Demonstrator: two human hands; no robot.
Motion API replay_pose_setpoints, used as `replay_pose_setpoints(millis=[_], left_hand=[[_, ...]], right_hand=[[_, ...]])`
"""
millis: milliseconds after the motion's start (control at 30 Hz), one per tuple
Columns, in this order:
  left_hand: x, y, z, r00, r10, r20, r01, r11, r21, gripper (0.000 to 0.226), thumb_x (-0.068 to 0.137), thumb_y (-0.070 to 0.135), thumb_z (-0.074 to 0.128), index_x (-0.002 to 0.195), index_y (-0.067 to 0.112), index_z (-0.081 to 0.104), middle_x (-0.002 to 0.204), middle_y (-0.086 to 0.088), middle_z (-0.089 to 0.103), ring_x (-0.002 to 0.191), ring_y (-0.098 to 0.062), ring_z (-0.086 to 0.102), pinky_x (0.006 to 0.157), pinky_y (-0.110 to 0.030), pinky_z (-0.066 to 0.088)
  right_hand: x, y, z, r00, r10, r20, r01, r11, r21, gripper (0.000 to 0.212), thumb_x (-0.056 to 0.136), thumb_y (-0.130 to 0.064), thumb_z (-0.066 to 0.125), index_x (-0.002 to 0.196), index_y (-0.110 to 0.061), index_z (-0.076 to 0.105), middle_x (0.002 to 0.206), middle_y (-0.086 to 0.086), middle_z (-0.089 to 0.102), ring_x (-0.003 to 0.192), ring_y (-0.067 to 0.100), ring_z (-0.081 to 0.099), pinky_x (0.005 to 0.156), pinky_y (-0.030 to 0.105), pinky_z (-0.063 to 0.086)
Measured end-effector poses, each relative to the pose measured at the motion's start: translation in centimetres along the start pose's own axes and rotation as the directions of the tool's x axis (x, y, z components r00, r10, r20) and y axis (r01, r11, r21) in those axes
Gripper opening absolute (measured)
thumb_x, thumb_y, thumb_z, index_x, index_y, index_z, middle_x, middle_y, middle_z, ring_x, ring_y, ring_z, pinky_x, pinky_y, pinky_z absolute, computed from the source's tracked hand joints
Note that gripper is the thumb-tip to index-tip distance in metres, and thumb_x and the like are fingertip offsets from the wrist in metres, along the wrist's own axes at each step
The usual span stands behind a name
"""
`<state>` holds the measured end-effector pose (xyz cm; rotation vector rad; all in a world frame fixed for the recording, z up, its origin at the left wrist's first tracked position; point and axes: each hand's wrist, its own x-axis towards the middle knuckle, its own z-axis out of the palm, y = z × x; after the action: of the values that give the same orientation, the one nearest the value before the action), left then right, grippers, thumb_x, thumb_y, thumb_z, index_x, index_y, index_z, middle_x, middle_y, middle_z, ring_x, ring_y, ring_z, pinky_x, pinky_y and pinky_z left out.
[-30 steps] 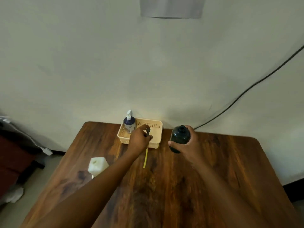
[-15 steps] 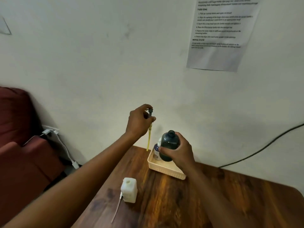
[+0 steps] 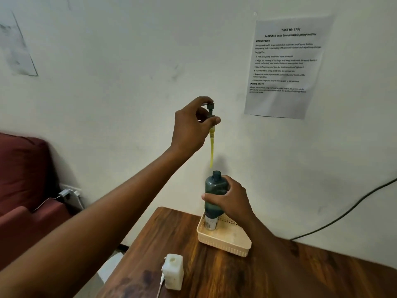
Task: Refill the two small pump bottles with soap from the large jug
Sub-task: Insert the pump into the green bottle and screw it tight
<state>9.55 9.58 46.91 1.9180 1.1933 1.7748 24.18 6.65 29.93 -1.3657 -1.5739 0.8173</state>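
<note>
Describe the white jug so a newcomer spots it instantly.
Start at the wooden table and go to its near left edge. The jug stands there alone, short, square and white, cap off, well in front of the cream basket, untouched by either hand.

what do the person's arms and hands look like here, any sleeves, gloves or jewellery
Both forearms are bare as far as the frame shows, with no sleeve in view. The left hand and the right hand wear no gloves. No rings, watch or wristband show on the visible fingers and wrists. No markings or cables are on either arm.
</note>
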Motion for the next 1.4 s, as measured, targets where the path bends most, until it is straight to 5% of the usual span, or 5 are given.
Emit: replay_pose_setpoints(millis=[133, 300, 633, 1133, 1400], left_hand=[[0.6, 1.3, 0.6, 0.999, 0.037, -0.004, -0.037, 0.999, -0.017, 0.037, 0.082, 0.011, 0.084, 0.116, 0.016, 0.07, 0.08, 0.004, 0.072, 0.074, -0.007, 0.069, 0.068, -0.007, 0.05], [0.5, 2.0, 1.4, 0.997, 0.073, -0.011, -0.073, 0.997, -0.008, 0.038, 0.083, 0.013, 0.085, 0.118, 0.017, 0.07, 0.082, 0.006, 0.072, 0.077, -0.004, 0.069, 0.072, -0.008, 0.053], [-2.7, 1.7, 2.9, 0.995, 0.072, 0.071, -0.072, 0.997, -0.012, 0.043, 0.083, 0.014, 0.085, 0.123, 0.018, 0.069, 0.089, 0.003, 0.074, 0.084, -0.007, 0.072, 0.08, -0.018, 0.06], [-5.7, 1.2, 4.3, 0.995, 0.029, 0.096, -0.028, 0.999, -0.019, 0.046, 0.082, 0.014, 0.086, 0.124, 0.023, 0.069, 0.093, 0.005, 0.074, 0.087, -0.007, 0.074, 0.079, -0.013, 0.058], [-6.1, 1.7, 4.5, 0.99, -0.014, 0.137, 0.022, 0.998, -0.059, 0.046, 0.084, 0.01, 0.084, 0.125, 0.022, 0.068, 0.092, 0.004, 0.074, 0.088, -0.013, 0.075, 0.084, -0.03, 0.064]], right_hand=[[0.4, -1.9, -1.3, 1.0, -0.013, -0.01, 0.013, 0.999, -0.038, 0.076, 0.058, -0.057, 0.087, 0.12, -0.045, 0.046, 0.105, -0.027, 0.052, 0.087, 0.004, 0.057, 0.065, 0.007, 0.04], [0.5, -2.7, -2.3, 0.999, -0.037, -0.015, 0.036, 0.997, -0.065, 0.081, 0.062, -0.055, 0.087, 0.131, -0.036, 0.049, 0.117, -0.016, 0.057, 0.1, 0.013, 0.059, 0.072, 0.013, 0.048], [0.4, -4.1, -3.6, 0.997, -0.063, -0.045, 0.059, 0.994, -0.091, 0.065, 0.067, -0.053, 0.085, 0.118, -0.04, 0.047, 0.112, -0.015, 0.056, 0.094, 0.012, 0.058, 0.068, 0.013, 0.043], [0.9, -5.9, -6.4, 0.985, -0.099, -0.141, 0.076, 0.985, -0.154, 0.064, 0.072, -0.048, 0.084, 0.125, -0.027, 0.055, 0.122, -0.004, 0.063, 0.098, 0.012, 0.056, 0.074, 0.021, 0.046], [0.4, -5.9, -7.1, 0.976, -0.121, -0.179, 0.087, 0.979, -0.184, 0.064, 0.067, -0.051, 0.085, 0.12, -0.032, 0.056, 0.114, -0.008, 0.063, 0.096, 0.011, 0.057, 0.075, 0.023, 0.046]])
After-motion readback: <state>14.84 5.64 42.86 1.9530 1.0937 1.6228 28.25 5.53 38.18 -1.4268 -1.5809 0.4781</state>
